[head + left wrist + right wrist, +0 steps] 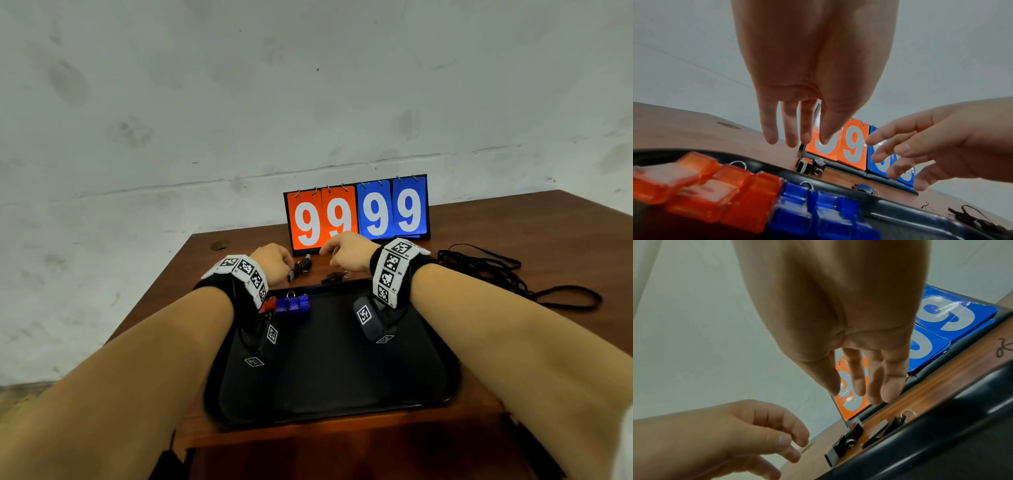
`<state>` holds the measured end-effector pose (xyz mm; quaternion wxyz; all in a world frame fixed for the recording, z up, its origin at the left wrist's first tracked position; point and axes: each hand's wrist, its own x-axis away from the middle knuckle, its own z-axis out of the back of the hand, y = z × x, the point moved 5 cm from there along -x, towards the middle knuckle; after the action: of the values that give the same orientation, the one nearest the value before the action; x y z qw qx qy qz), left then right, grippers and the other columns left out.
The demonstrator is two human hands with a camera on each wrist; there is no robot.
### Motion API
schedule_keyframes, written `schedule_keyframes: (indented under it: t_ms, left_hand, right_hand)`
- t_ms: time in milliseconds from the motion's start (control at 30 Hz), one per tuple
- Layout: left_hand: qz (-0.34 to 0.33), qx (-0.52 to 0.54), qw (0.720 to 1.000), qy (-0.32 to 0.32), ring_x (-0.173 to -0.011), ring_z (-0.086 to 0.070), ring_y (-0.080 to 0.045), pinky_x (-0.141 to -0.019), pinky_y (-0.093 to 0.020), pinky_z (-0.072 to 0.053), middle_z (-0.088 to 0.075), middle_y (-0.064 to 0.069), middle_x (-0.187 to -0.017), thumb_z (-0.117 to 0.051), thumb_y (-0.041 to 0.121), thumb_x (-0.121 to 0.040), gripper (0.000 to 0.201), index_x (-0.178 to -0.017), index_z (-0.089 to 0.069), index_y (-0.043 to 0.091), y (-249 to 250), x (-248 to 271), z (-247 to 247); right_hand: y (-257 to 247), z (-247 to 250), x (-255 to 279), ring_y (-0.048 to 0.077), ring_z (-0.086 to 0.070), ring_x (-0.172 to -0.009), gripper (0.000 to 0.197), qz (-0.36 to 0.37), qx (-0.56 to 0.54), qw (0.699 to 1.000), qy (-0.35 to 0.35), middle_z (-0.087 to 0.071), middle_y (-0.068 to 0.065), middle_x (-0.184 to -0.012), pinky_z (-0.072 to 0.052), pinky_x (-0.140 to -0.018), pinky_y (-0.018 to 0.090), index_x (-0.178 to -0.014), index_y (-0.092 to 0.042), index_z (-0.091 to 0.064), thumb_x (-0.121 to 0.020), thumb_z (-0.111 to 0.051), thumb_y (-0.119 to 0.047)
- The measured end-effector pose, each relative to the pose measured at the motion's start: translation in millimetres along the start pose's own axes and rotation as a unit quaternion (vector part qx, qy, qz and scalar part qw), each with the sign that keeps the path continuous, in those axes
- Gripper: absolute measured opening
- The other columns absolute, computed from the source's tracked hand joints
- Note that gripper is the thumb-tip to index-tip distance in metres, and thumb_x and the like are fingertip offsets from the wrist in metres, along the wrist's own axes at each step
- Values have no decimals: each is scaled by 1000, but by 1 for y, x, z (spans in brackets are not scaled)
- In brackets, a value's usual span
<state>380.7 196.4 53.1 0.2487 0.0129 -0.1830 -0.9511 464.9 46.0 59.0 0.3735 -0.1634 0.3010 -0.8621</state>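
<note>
So the person has both hands hanging over the strip of table (513,233) between the black tray (342,377) and the scoreboard (356,212), at the tray's 12 o'clock. The left hand (272,262) has its fingers dangling down, slightly apart, with nothing in them. The right hand (349,253) is the same deal: loose fingers, empty, and not touching anything as far as the wrist views show. They look to be going for two small keyring bits. The black piece with the silver end (303,266) is right under the left hand, and the other black piece (333,277) is at its 3 o'clock, just beside the tray's far rim. Orange blocks (268,305) and blue blocks (293,304) are lined up in the tray's 10 o'clock corner, so my guess is the black ones join them. What could go wrong: the pieces are tiny and near the scoreboard's foot, so a sloppy pinch could skid one under it or knock the flip cards. Grabbing only a ring would let the piece swing and drop. The hands are crowded together too, so they might bump. The black cords (496,270) at 2 o'clock are well apart, no bother.
</note>
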Motion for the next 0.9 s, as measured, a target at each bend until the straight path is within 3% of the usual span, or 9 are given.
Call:
schedule_keyframes:
  t_ms: [133, 300, 433, 533, 700, 900]
  left_hand:
    - [3, -6, 999, -31, -111, -59, -18, -90, -26, -44, -65, 1, -120, -60, 9, -91, 24, -111, -70, 20, 1, -16, -8]
    - [-13, -33, 996, -86, -119, -56, -19, -103, -30, -42, -60, -1, -131, -59, 9, -92, 33, -121, -68, 22, 7, -30, -24]
    - [-19, -54, 993, -101, -121, -53, -20, -102, -29, -40, -57, -1, -134, -59, 13, -92, 35, -126, -66, 21, 8, -32, -31]
    - [-15, -58, 993, -97, -118, -56, -20, -94, -26, -41, -59, -1, -133, -63, 16, -91, 37, -128, -65, 21, 6, -33, -34]
    - [-4, -70, 993, -96, -112, -60, -21, -95, -29, -46, -66, -4, -125, -61, 11, -91, 31, -120, -70, 10, 8, -32, -33]
    - [23, -27, 998, -50, -100, -66, -23, -88, -33, -54, -71, -7, -108, -65, 15, -89, 19, -104, -74, 9, -1, -28, -25]
  right_hand:
    - [7, 4, -14, 23, -53, -122, 41, -6, 56, 998, -33, -56, 6, -136, -48, -98, 30, -128, -15, -64, -91, -55, 1]
    - [15, -6, -24, 23, -50, -127, 47, -15, 141, 984, -111, -51, 5, -142, -43, -98, 27, -137, -18, -56, -94, -52, 0]
    - [20, -9, -29, 22, -55, -122, 46, -12, 127, 986, -107, -55, 5, -139, -46, -96, 26, -135, -18, -58, -94, -51, 2]
    - [23, -11, -33, 21, -58, -117, 43, -13, 97, 990, -100, -59, 4, -134, -50, -97, 28, -132, -19, -61, -93, -54, -1]
    - [24, -15, -32, 16, -56, -109, 42, -9, 66, 992, -104, -60, 2, -132, -47, -92, 24, -132, -20, -61, -92, -61, -8]
    - [17, -23, -31, 17, -53, -120, 44, 9, 116, 987, -109, -58, 1, -135, -38, -91, 21, -135, -16, -59, -92, -63, -14]
